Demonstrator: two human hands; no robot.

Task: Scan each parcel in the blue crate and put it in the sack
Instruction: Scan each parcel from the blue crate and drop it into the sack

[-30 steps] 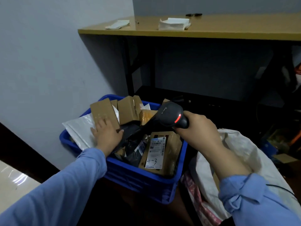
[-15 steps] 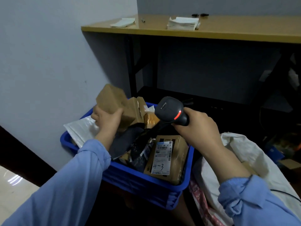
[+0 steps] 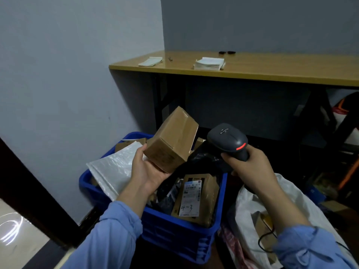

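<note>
A white bubble mailer (image 3: 112, 169) lay across the left side of the blue crate (image 3: 174, 239), which was packed with parcels. Above it, a person's left hand (image 3: 149, 171) cupped a plain cardboard box (image 3: 172, 142) from below, fingers curled under it, holding it tilted over the crate. A taped parcel (image 3: 196, 197) labelled "4-3" lay in the crate's near right corner. To the right, the right hand (image 3: 252, 167) was wrapped around the handle of a black scanner (image 3: 227, 140) showing a red light, its head just beside the box. The white sack (image 3: 246, 206) sat open right of the crate, a carton (image 3: 262, 224) visible inside. A wooden table (image 3: 272, 71) stood beyond.
</note>
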